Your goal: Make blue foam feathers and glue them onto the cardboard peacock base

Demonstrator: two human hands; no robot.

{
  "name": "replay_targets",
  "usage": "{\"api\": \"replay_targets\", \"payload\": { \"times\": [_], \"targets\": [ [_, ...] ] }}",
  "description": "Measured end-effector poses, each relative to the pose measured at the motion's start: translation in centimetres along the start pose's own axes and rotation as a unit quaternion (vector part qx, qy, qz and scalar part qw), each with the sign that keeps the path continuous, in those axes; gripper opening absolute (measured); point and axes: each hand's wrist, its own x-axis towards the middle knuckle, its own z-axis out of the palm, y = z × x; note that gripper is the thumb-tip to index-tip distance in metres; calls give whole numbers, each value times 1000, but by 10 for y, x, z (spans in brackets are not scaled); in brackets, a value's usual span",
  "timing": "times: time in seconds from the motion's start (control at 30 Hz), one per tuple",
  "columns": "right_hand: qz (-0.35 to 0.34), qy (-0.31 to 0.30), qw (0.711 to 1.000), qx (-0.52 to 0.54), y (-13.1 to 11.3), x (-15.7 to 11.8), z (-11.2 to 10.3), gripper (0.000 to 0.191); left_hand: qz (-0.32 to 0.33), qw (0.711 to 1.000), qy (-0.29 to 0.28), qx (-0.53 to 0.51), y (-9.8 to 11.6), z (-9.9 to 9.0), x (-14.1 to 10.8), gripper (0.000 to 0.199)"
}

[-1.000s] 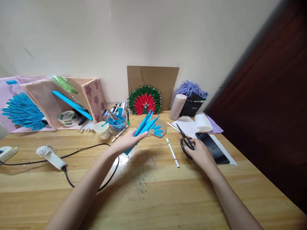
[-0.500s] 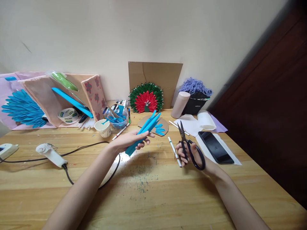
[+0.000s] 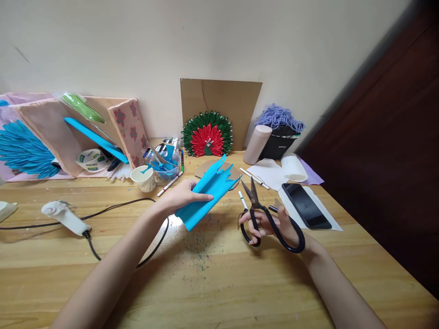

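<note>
Blue paper [image 3: 209, 194] with a jagged, cut far edge is pinched in my left hand [image 3: 187, 196], thumb on top, above the table. My right hand [image 3: 267, 226] has its fingers in the handles of black scissors [image 3: 254, 198], whose blades are parted and point away from me. The blade tips are close to the paper's right corner without closing on it. Behind the paper lies a brown cardboard piece [image 3: 204, 169], partly hidden.
A red and green fan-shaped peacock [image 3: 207, 139] leans on cardboard [image 3: 222, 93] at the back. A paper cup [image 3: 144, 180] and corded white device [image 3: 65, 217] are left; a phone [image 3: 307, 205] and pink bottle [image 3: 257, 144] are right. Markers lie between.
The blue paper, earlier seen as a narrow bundle, now shows its broad face. The scissors have opened wider and moved slightly left, nearer the paper. The whole view has shifted a little.
</note>
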Motion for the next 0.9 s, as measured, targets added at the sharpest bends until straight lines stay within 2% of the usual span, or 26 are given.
{"api": "replay_targets", "payload": {
  "times": [0.1, 0.2, 0.37, 0.5, 0.7, 0.83, 0.9],
  "targets": [
    [-1, -46, 998, -48, 3, -4, 5, 88, 8, 1000, -17, -16, 2, -2, -2, 40],
    [-1, -59, 995, -82, 11, -3, 12, 84, 15, 999, -29, -15, 2, -3, -1, 43],
    [-6, -28, 997, -67, 21, 5, 19, 81, 17, 999, -43, 18, -3, -2, 4, 47],
    [-14, -9, 998, -68, 23, 9, 20, 77, -6, 998, -30, 63, -6, -4, 7, 49],
    [-7, 26, 994, -103, 27, 14, 19, 73, -4, 999, -51, 13, -4, -6, 6, 46],
    [16, 64, 992, -109, 30, 18, 20, 66, -14, 999, -34, 8, -4, -11, 6, 41],
    [26, 62, 991, -112, 29, 18, 21, 67, -17, 999, -27, 24, -6, -13, 7, 41]
  ]
}}
